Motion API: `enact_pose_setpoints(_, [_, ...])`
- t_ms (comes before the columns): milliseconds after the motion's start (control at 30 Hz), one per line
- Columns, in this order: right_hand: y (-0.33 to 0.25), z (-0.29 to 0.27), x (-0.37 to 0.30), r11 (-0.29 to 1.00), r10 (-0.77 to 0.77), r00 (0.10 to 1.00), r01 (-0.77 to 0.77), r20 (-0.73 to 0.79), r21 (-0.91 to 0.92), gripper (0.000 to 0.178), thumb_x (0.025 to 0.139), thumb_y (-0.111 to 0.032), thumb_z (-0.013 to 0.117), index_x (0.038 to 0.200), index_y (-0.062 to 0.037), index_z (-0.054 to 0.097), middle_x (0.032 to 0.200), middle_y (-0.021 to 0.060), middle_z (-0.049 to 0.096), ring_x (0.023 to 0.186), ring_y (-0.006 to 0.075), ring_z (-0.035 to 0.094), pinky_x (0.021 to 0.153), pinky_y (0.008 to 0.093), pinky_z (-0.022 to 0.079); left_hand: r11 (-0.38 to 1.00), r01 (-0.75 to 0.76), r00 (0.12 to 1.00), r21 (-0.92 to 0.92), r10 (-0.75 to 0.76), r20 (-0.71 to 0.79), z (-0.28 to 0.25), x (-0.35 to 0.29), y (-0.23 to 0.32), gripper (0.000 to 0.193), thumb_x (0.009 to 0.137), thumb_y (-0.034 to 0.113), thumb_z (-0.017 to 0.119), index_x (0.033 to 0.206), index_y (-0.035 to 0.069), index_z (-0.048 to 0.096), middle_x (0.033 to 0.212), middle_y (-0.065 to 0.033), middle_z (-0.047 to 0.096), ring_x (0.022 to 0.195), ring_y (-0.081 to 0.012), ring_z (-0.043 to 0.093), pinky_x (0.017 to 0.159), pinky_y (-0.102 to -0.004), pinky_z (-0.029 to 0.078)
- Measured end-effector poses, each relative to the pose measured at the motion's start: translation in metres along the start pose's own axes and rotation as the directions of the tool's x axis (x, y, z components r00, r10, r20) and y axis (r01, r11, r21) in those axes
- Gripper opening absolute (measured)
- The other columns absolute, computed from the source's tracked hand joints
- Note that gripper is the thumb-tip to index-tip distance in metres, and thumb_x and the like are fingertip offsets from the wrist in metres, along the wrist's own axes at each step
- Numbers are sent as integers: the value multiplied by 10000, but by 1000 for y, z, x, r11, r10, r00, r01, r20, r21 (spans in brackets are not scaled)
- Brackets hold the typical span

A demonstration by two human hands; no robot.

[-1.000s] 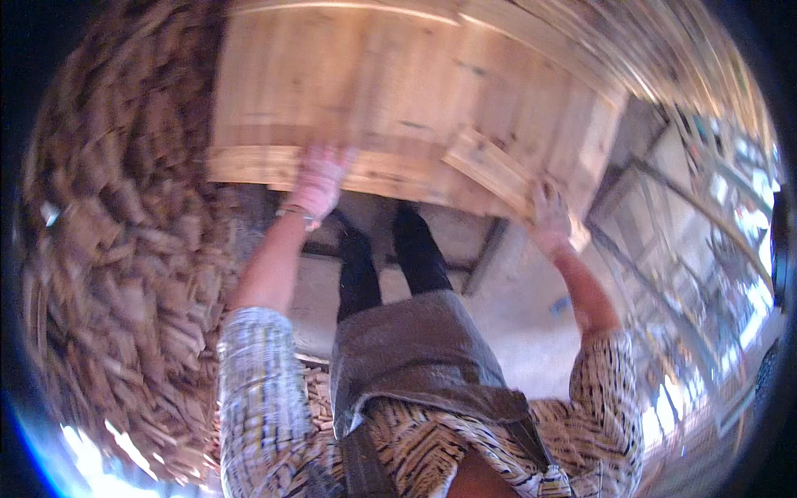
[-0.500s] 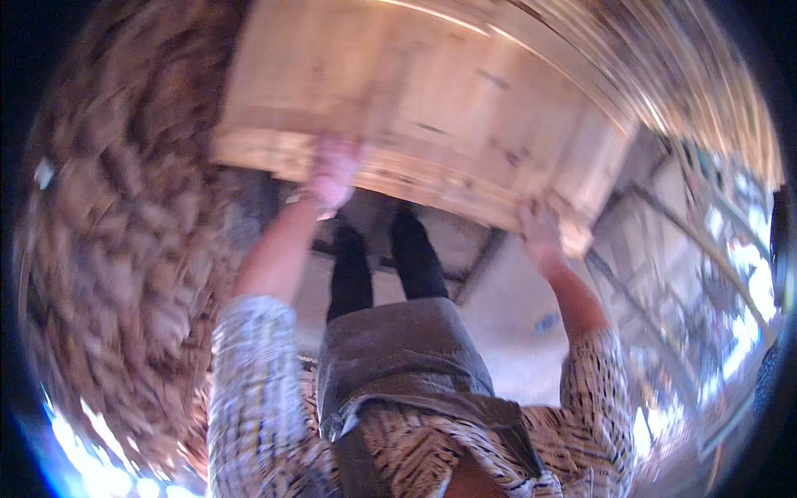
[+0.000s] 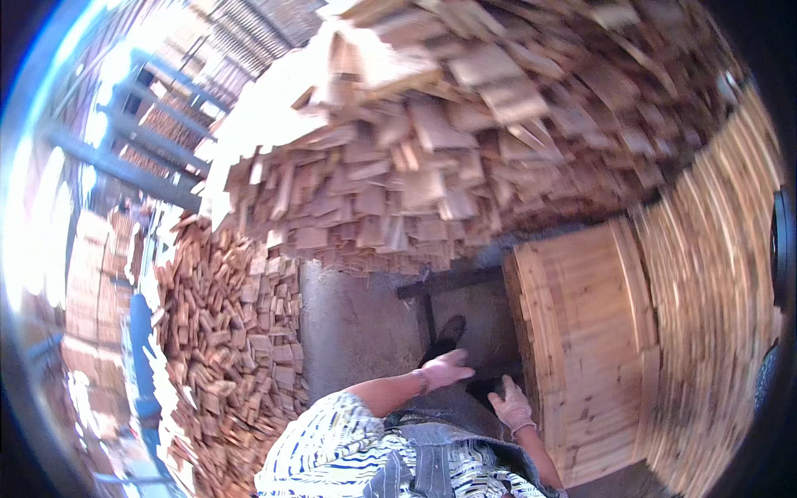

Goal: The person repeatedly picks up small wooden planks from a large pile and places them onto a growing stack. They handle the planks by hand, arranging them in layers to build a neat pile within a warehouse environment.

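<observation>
My left hand (image 3: 448, 371), in a light pinkish glove, hangs in front of my body with its fingers stretched out and holds nothing. Close by on the right is my gloved right hand (image 3: 512, 407), fingers apart and nothing in its grasp. It is near the edge of a wide panel of joined pale boards (image 3: 581, 332), a small gap apart as far as I can tell. Dark knots dot the panel's face. Below my hands, part of my dark shoe (image 3: 452, 328) shows on the floor.
A large heap of short wood offcuts (image 3: 415, 174) rises ahead. More small wood pieces (image 3: 232, 332) are piled at the left. Beyond the panel stands a long row of stacked boards (image 3: 714, 249). Dark bars (image 3: 457, 282) lie on the grey floor (image 3: 353, 324). Blue metal framing (image 3: 124, 158) is far left.
Both hands have let go of the panel's edge, which they gripped before. My view has swung left, so the panel now appears on the right and the offcut heap ahead.
</observation>
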State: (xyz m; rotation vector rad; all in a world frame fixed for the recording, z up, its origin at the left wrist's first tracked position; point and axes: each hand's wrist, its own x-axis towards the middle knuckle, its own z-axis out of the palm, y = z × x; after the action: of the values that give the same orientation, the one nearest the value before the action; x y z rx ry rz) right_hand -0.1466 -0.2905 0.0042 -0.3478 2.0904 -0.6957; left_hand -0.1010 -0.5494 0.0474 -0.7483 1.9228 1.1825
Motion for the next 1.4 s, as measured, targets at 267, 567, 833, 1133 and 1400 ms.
enact_pose_setpoints(267, [-204, -64, 29, 974, -203, 970, 185, 135, 135, 746, 928, -386, 707, 1473, 35, 419, 1385, 247, 584, 1298, 320, 571, 1097, 368, 440, 485, -633, 490, -604, -353, -797, -250, -66, -109, 712, 944, 544, 576, 1442, 43, 480, 1383, -190, 559, 1301, -286, 494, 1097, -380, 379])
enact_pose_setpoints(567, [-647, -73, 119, 490, -824, 521, 853, -223, 180, 935, 925, -586, 588, 1522, 77, 311, 1586, 277, 321, 1481, 376, 308, 1224, 413, 250, -332, -919, 319, -213, -310, -896, -493, -186, -30, 769, 945, 649, 524, 1472, 101, 407, 1384, -112, 548, 1200, -276, 594, 980, -466, 514])
enact_pose_setpoints(833, [-822, -85, 163, 736, -637, 771, 609, 0, -295, 907, 915, -582, 608, 1483, 80, 359, 1348, 281, 595, 1275, 342, 569, 1042, 407, 460, -391, -854, 410, -344, -98, -907, -537, -153, -24, 500, 1022, 316, 523, 1435, 41, 464, 1262, -125, 647, 1102, -279, 657, 935, -470, 552])
enact_pose_setpoints(1133, [-779, -50, 178, 737, -550, 735, 651, -396, 184, 871, 895, -399, 702, 1532, 32, 294, 1496, 249, 450, 1374, 338, 461, 1151, 369, 356, -423, -770, 455, -478, 162, -876, -528, -188, -11, 513, 992, 314, 515, 1425, 47, 447, 1310, -173, 578, 1103, -385, 628, 846, -588, 591])
enact_pose_setpoints(1400, [-793, -105, 197, 278, -716, 567, 767, -407, 578, 538, 992, -275, 602, 1402, 29, 429, 1197, 140, 631, 1013, 186, 621, 860, 320, 531, 113, -915, 401, -387, 349, -847, -573, -180, 29, 572, 965, 411, 613, 1388, 38, 513, 1290, -172, 620, 1168, -367, 612, 982, -555, 509])
